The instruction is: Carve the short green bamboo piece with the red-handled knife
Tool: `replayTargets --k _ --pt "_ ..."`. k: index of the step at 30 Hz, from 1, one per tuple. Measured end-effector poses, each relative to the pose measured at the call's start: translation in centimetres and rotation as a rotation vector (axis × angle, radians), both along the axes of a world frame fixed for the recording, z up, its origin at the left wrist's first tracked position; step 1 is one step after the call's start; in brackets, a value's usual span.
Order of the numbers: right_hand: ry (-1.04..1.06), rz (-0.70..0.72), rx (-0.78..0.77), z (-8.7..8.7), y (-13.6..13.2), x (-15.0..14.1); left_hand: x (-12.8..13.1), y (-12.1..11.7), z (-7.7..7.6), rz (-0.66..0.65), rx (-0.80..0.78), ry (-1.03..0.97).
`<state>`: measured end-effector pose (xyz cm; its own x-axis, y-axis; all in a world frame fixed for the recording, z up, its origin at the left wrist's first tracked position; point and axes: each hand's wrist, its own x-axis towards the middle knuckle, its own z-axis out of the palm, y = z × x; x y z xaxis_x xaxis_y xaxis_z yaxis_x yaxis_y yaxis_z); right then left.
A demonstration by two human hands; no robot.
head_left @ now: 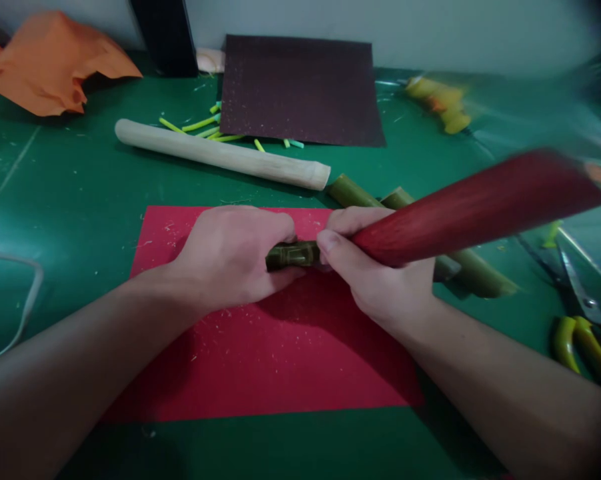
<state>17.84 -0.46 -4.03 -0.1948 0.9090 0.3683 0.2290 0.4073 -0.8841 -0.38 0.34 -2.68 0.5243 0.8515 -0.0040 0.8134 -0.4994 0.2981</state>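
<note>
My left hand [230,250] is closed around a short dark green bamboo piece [294,255], whose jointed end sticks out to the right. My right hand [380,270] grips a tool by its thick red wooden handle [480,207], which slants up to the right. The tool's working end is hidden by my fingers, so I cannot tell its kind. My right thumb presses close against the bamboo's right end. Both hands are over a red sheet [280,367] dotted with pale shavings.
Beyond my hands lie a pale peeled stick [220,153], a dark sheet [300,90] and several yellow-green strips [200,125]. Green bamboo pieces [480,273] rest at right, near yellow-handled scissors [580,333]. A yellow tool [440,103] and crumpled orange paper [60,63] lie toward the wall.
</note>
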Motion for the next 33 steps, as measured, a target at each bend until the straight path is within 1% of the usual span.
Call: replayTargets --k 2,3,7,9,12,18,24,29,31,33 --pt "-0.047 0.032 0.015 0.13 0.00 -0.01 0.02 -0.03 0.01 0.001 0.001 0.001" --pt "-0.036 0.025 0.027 0.12 0.00 -0.05 0.00 -0.05 -0.01 -0.003 0.003 -0.006" --pt "0.110 -0.077 0.083 -0.24 0.03 -0.36 -0.10 -0.04 -0.20 -0.021 0.018 -0.048" --pt "0.153 -0.123 0.071 -0.38 0.15 -0.45 -0.16 0.00 -0.26 -0.027 0.014 -0.044" --pt "0.155 -0.156 0.009 -0.48 0.31 -0.44 -0.25 0.04 -0.27 -0.031 0.003 -0.026" --pt "0.140 -0.133 0.020 -0.64 0.15 -0.20 -0.19 0.03 -0.27 -0.025 -0.020 -0.016" --pt "0.072 -0.038 0.019 -0.41 -0.02 -0.18 -0.12 0.01 -0.34 -0.006 0.004 -0.016" --pt "0.170 -0.159 0.047 -0.74 0.09 -0.37 -0.22 -0.04 -0.29 -0.028 -0.005 -0.039" --pt "0.200 -0.172 0.017 -0.85 0.22 -0.39 -0.28 -0.05 -0.27 -0.030 -0.003 -0.026" --pt "0.202 -0.156 -0.005 -0.83 0.30 -0.38 -0.33 -0.02 -0.29 -0.038 0.001 -0.022"
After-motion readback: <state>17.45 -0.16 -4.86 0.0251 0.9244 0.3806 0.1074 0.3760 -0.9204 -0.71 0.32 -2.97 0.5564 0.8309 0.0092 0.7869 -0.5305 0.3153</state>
